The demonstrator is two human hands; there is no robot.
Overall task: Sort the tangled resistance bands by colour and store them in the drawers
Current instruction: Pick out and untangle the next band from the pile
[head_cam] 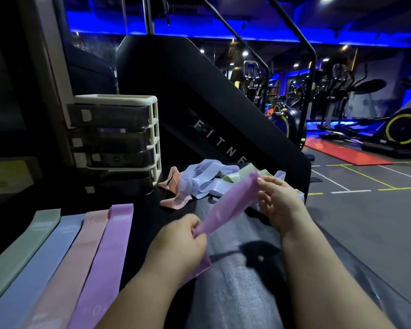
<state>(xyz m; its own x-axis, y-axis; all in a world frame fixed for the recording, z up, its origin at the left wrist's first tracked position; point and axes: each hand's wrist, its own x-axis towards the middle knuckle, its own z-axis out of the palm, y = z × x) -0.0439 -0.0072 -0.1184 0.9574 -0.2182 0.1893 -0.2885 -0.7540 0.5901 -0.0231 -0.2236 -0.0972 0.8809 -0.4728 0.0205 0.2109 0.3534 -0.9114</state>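
Blue light rims the ceiling of the gym, with exercise bikes (399, 129) and a red mat (342, 153) far off on the right and a black machine panel (211, 103) rising just behind my work surface (235, 293), which is dark. Between my two hands I hold a purple band (226, 203) slantwise above that surface. My left hand (183, 236) pinches its lower end with curled fingers, and a loose bit of the band hangs out under my palm. My right hand (278, 200) grips the upper end, thumb and fingertips closed on the edge. Behind the band lies the tangled pile (207, 181), pink, pale blue and green loops knotted together, next to the drawer unit (119, 138), a white frame with four smoky drawers. Something purple shows through the second drawer from the top. At my left, four bands lie flat side by side, touching: green strip (22, 252), blue strip (40, 262), pink strip (69, 264) and purple strip (105, 257).
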